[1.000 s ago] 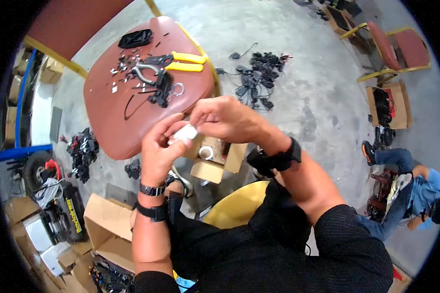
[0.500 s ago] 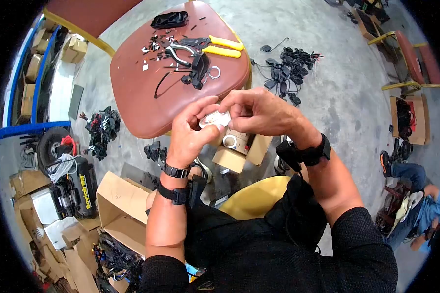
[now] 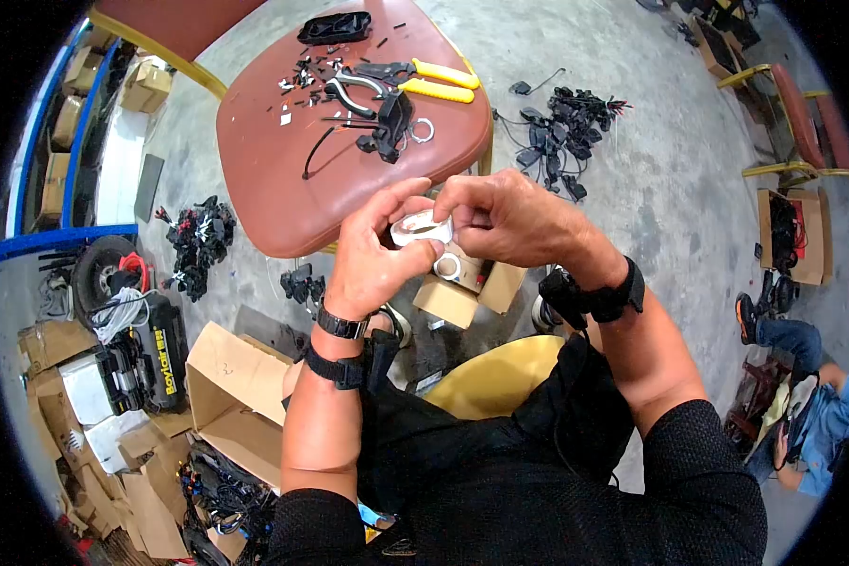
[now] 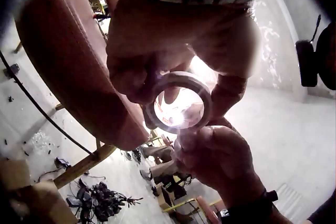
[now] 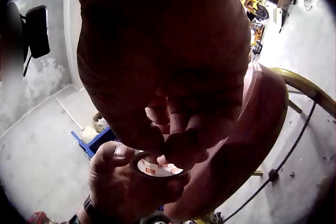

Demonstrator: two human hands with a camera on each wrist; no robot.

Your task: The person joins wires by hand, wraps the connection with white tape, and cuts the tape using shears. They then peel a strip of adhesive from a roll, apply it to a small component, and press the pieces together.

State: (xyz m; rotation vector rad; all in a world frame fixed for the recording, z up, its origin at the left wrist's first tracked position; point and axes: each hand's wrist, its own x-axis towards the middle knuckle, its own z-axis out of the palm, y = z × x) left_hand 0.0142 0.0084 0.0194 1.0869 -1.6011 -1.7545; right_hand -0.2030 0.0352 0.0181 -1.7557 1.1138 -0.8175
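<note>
A roll of white tape (image 3: 408,223) is between my two hands, over the near edge of a brown chair seat (image 3: 264,208). My left hand (image 3: 368,259) grips the roll at its left side, fingers behind and thumb along the near rim. In the left wrist view the tape roll (image 4: 181,78) appears as a ring with light coming through its hole. Red print marks the inner face of the tape roll (image 5: 152,170) in the right wrist view. My right hand (image 3: 514,222) has curled fingers, with thumb and fingertips pinching at the roll's right rim.
On the seat lie yellow-handled pliers (image 3: 439,80), a second pair of pliers (image 3: 354,94), black clipped parts (image 3: 384,132) and a black pouch (image 3: 335,28). Below my hands stands an open carton (image 3: 446,302). Black cable piles (image 3: 561,132) lie on the floor. A person (image 3: 821,424) sits at right.
The roll has tilted so its hole now faces the head camera more. Both hands stay on it. The head view has shifted, placing chair and hands farther right.
</note>
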